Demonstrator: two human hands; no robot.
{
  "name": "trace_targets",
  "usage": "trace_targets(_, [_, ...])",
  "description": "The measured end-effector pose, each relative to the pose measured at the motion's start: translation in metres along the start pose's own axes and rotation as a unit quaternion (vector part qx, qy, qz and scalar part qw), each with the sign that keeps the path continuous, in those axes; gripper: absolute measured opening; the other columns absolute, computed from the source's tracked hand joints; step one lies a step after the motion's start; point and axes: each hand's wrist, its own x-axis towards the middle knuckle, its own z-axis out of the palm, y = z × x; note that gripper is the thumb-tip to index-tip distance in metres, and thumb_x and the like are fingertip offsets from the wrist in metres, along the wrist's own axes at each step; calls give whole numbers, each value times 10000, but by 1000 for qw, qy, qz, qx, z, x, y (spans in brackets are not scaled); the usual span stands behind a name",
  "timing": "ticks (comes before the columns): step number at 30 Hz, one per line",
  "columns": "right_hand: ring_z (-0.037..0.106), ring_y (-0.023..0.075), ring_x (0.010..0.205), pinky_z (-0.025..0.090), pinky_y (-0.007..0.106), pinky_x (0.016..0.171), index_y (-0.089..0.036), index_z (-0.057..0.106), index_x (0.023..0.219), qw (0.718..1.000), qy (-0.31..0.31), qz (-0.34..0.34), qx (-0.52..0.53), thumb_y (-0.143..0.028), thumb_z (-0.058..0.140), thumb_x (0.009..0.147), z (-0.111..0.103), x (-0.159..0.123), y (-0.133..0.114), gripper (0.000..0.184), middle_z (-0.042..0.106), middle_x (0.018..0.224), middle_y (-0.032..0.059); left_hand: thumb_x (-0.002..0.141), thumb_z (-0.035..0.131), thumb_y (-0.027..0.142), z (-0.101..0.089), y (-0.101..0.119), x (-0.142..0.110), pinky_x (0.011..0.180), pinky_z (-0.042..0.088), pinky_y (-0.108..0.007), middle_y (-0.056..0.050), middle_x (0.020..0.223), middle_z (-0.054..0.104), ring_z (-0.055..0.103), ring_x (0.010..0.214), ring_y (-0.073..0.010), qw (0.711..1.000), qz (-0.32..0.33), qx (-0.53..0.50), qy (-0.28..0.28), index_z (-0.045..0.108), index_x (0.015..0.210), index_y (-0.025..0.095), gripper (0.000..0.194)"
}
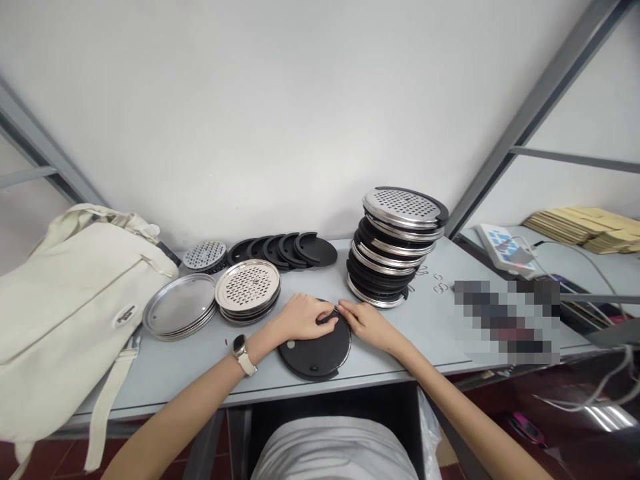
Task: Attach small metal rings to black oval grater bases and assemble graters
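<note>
A round black disc [315, 353] lies on the table in front of me, near its front edge. A pale round spot and a small dark knob show on its face. My left hand [306, 317] rests over the disc's far part, its fingers curled and closed on the rim. On the far right side of the same disc, my right hand [367, 325] pinches the edge, fingertips close to those of the left. Whether a small part lies between the fingertips is hidden.
Left stand plain metal discs [175, 303] and perforated metal plates [249, 285]. Black discs [320, 252] overlap behind. A tall leaning stack [395, 250] of metal and black discs rises behind my right hand, metal rings [440, 288] beside it. A cream bag [75, 300] fills the left end.
</note>
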Motion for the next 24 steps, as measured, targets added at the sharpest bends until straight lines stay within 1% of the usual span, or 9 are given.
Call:
trace_targets(7, [497,156,564,326,259,573,-221,517,764,1000,0,-4,-12,-293,321,993,-1,1,1,310,539,620,-6,872,484,399,-1,1,0,526,219,-263,20,560,554,467,504,-109,1000,4,2,3,532,655,192,304])
trace_targets(13, [488,156,548,311,263,562,-221,492,749,1000,-1,0,-24,-279,326,989,-1,1,-3,298,527,605,-8,865,494,394,-2,1,1,525,225,-268,21,559,554,471,502,-113,1000,-1,0,1,541,657,193,294])
trace_targets(19, [512,165,577,323,267,583,-223,461,771,999,37,10,-33,-281,315,992,7,-4,-1,272,518,619,-6,846,524,390,0,1,0,533,231,-264,31,565,559,456,501,-108,1000,-17,-8,5,545,657,198,271])
trace_targets(21, [520,167,593,328,266,590,-222,460,781,999,39,3,-29,-288,314,996,9,-5,0,268,525,634,-3,843,533,417,0,0,0,533,228,-265,29,580,569,465,511,-111,1000,-19,-8,10,548,679,199,274])
trace_targets(24, [511,163,585,325,264,587,-223,453,779,999,35,-2,-30,-295,314,999,8,-5,1,270,518,630,-7,826,555,516,-1,0,-1,529,221,-266,27,594,580,476,519,-118,1000,-14,-8,14,542,705,199,340])
